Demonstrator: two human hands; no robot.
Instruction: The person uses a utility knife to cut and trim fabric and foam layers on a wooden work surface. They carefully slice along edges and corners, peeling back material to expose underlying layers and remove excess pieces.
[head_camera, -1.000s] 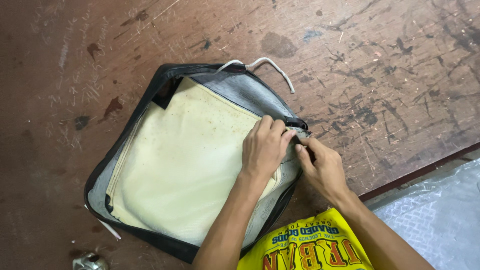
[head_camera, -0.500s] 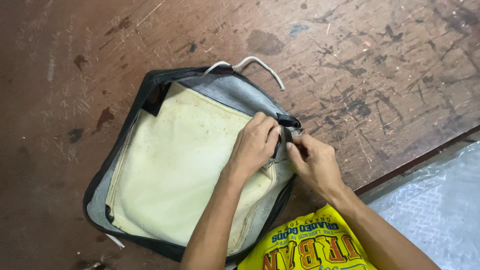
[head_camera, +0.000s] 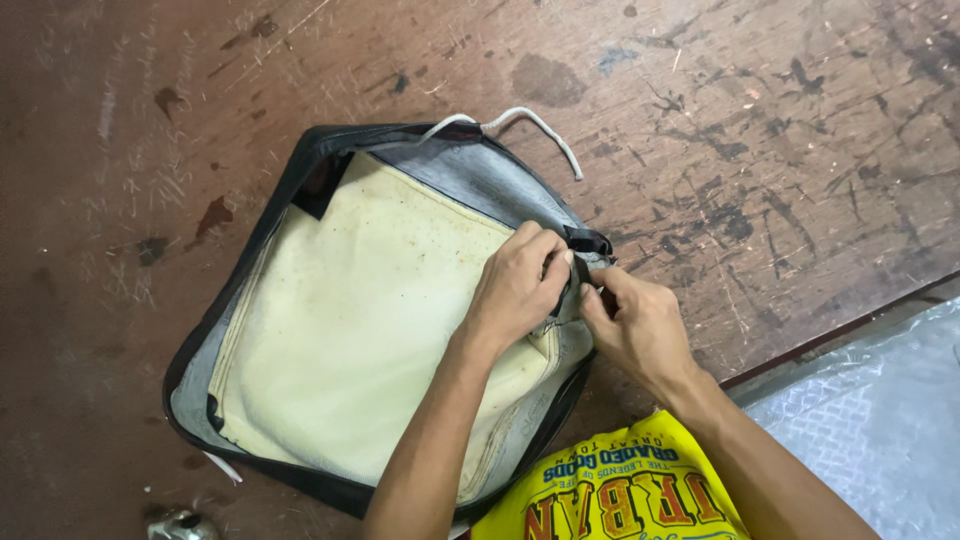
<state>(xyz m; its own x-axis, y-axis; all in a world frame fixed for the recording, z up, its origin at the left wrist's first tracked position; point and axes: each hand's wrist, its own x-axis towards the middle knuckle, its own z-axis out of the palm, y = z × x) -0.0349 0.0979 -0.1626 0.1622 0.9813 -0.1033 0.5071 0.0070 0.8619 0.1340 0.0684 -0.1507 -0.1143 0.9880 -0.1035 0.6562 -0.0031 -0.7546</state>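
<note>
- Both hands have edged slightly down the bag's right edge since the earlier frame.
- Left hand fingers pinch the dark rim; right hand fingers close beside them.
- Cream-lined bag lies flat on the table, mostly still open.

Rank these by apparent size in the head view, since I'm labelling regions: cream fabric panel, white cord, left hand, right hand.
1. cream fabric panel
2. left hand and right hand: look alike, unranked
3. white cord: long but thinnest, least area
</note>
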